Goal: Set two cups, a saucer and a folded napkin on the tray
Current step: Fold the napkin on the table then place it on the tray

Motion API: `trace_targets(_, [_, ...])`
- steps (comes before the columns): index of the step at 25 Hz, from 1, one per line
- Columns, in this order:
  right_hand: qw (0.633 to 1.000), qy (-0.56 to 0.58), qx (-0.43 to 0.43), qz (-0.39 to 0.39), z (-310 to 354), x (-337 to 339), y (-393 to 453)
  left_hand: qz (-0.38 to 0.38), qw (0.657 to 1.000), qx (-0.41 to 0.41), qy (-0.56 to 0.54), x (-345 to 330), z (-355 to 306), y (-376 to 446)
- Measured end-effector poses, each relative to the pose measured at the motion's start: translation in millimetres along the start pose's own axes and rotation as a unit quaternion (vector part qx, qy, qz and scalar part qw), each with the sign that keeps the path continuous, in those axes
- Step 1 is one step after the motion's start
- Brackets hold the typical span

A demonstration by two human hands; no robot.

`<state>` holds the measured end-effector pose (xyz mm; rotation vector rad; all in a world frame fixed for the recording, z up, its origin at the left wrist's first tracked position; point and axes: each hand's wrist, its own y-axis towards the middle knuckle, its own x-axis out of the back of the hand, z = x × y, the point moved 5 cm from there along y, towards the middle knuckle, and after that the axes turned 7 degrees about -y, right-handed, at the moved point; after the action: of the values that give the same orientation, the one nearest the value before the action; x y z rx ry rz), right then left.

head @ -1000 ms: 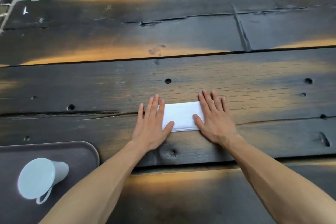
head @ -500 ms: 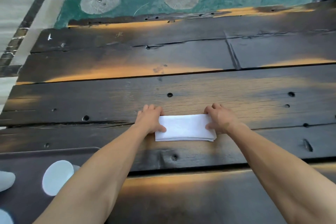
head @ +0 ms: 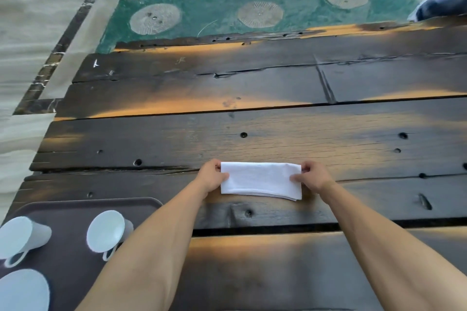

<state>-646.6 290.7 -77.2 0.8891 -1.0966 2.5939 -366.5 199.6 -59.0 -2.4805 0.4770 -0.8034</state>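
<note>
Centrally, a white folded napkin flat on the dark plank tabletop, pinched at both short ends. Left hand closed on the left edge, thumb on top, fingers curled behind; right hand closed likewise on the right edge. At near left, a dark tray with two white cups and, at the frame corner, a white saucer. Napkin well apart from the tray.
</note>
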Motion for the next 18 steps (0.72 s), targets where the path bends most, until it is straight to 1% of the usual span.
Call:
trace_targets(2, [0.995,0.098,-0.003,-0.006,1.4,-0.3,-19.3,-0.02,0.991,0.029,-0.127,1.6,1.2,-22.6])
trace_targets(3, [0.991,0.13,0.004,-0.012,4.1,-0.7,-29.7,-0.034,0.985,0.034,-0.165,3.5,1.8,-33.0])
trace_targets(5, [0.985,0.168,0.018,-0.014,11.6,-3.0,-52.5,-0.063,0.981,0.02,-0.183,10.6,2.6,-54.8])
trace_targets(8, [0.984,0.173,0.051,0.007,21.5,-7.3,-91.1,-0.082,0.976,-0.004,-0.201,25.9,6.7,-90.6])
trace_targets(11, [0.978,0.182,0.094,0.035,32.4,-13.3,-128.4,-0.079,0.971,-0.006,-0.227,45.7,21.0,-125.3])
trace_targets(14, [0.976,0.162,0.138,0.044,44.3,-24.4,-165.4,-0.064,0.964,-0.028,-0.258,67.7,43.6,-160.9])
trace_targets(18, [0.968,0.183,0.159,0.065,58.1,-52.2,-203.3,-0.06,0.957,-0.047,-0.281,99.8,80.0,-200.5])
